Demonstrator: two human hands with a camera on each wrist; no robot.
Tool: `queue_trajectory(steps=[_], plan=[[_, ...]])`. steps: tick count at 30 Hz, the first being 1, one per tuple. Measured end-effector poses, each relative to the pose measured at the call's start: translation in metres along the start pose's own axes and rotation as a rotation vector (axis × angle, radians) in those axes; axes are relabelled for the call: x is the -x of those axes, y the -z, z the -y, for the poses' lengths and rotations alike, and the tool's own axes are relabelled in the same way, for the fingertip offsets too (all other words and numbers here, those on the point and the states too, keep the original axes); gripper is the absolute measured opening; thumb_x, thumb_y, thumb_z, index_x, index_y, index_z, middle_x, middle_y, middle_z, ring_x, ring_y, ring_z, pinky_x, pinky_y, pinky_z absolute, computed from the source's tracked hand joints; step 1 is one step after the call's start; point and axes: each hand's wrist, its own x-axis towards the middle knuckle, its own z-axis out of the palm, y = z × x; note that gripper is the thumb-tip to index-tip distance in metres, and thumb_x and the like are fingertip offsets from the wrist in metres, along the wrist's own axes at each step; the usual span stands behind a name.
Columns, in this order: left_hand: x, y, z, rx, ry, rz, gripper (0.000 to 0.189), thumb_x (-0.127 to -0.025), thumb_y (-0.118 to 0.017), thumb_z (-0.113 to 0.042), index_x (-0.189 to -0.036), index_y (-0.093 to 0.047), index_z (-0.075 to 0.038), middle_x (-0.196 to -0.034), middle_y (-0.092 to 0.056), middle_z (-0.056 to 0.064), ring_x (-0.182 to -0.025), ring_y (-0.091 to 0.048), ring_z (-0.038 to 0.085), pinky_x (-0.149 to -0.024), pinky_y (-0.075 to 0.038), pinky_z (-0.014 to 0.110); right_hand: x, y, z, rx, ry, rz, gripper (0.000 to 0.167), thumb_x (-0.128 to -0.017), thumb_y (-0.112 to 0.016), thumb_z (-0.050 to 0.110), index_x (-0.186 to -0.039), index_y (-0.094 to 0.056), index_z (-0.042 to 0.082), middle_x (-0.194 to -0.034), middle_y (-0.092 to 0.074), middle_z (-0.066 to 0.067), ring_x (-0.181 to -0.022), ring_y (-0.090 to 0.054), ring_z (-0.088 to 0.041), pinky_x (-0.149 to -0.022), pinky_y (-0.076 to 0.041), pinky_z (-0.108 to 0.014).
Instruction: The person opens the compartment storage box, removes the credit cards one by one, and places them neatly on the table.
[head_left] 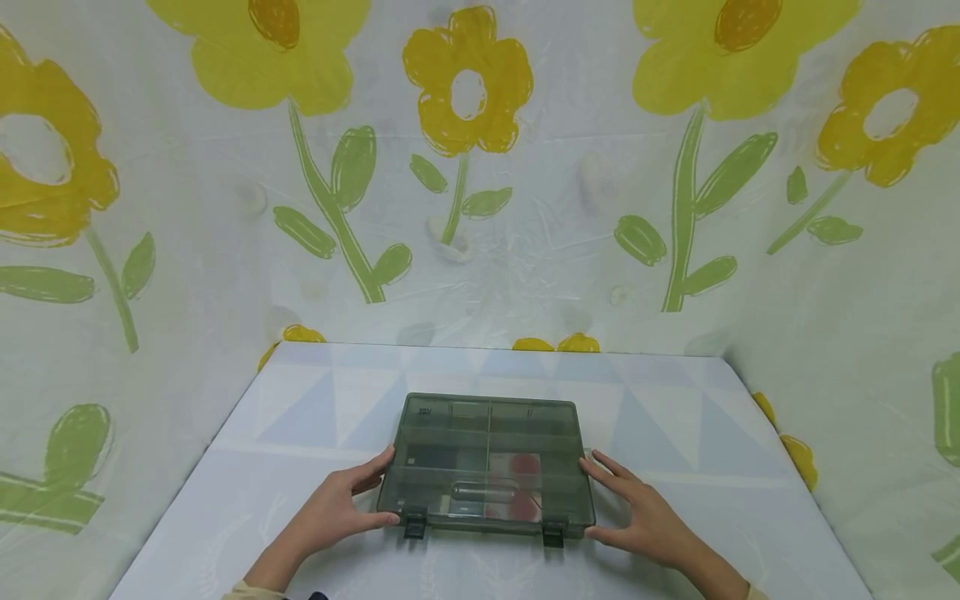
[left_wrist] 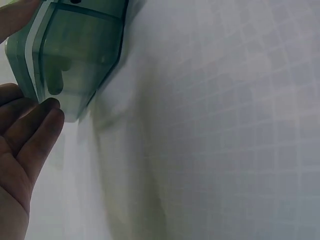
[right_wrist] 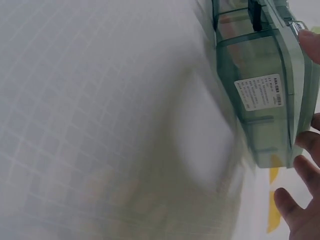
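A translucent grey-green storage box [head_left: 450,417] with a divided interior lies on the table. Its two dark latches [head_left: 415,527] stick out at the front edge. My left hand [head_left: 333,510] holds the box's left side, thumb at the front corner and fingertips farther back along the lid's rim. At the opposite side my right hand [head_left: 647,518] grips likewise, thumb near the front right corner; in the right wrist view one of its fingers stands off the box. Through the lid show pale cards with red circles [head_left: 525,505] and a dark item [head_left: 442,455]. A white printed label [right_wrist: 259,92] is on the box's right side.
The table [head_left: 300,467] has a pale cloth with blue triangles. Behind it and at both sides hangs a white curtain [head_left: 540,250] printed with yellow flowers. A small black object [head_left: 318,596] shows at the bottom edge by the left sleeve.
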Motion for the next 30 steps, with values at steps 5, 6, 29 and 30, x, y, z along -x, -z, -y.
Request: queue_trajectory(steps=[5,6,29,30], plan=[[0.000,0.005,-0.003,-0.026,0.006,0.007,0.100,-0.078,-0.085,-0.051,-0.156,-0.041,-0.009,-0.157,-0.042,0.017,-0.125,-0.060,0.041,-0.102,-0.054,0.051,-0.002,0.005,0.006,-0.024,-0.024,0.021,0.083,-0.085,-0.081,0.047,-0.154,-0.048,0.015,-0.157,-0.044,-0.015,-0.134,-0.051,-0.042,-0.090,-0.056,-0.063],[0.000,0.006,-0.004,-0.032,0.008,0.007,0.099,-0.078,-0.085,-0.052,-0.156,-0.042,-0.009,-0.157,-0.043,0.016,-0.125,-0.060,0.042,-0.102,-0.054,0.052,-0.002,0.006,0.007,-0.021,-0.026,0.025,0.082,-0.085,-0.081,0.047,-0.153,-0.048,0.015,-0.156,-0.045,-0.015,-0.134,-0.051,-0.041,-0.090,-0.056,-0.063],[0.000,0.032,-0.026,-0.091,-0.058,-0.014,0.080,-0.085,-0.081,-0.048,-0.148,-0.054,-0.006,-0.146,-0.056,0.014,-0.121,-0.064,0.037,-0.096,-0.057,0.056,-0.015,0.041,0.022,0.045,0.091,-0.014,0.064,-0.087,-0.082,0.032,-0.146,-0.059,0.022,-0.144,-0.060,-0.005,-0.127,-0.060,-0.029,-0.089,-0.060,-0.053],[-0.001,0.033,-0.027,-0.088,-0.065,-0.018,0.079,-0.086,-0.080,-0.047,-0.147,-0.054,-0.006,-0.145,-0.057,0.014,-0.121,-0.064,0.036,-0.096,-0.057,0.055,-0.015,0.042,0.023,0.046,0.096,-0.017,0.063,-0.087,-0.082,0.030,-0.145,-0.059,0.022,-0.143,-0.061,-0.005,-0.127,-0.060,-0.029,-0.090,-0.060,-0.053]])
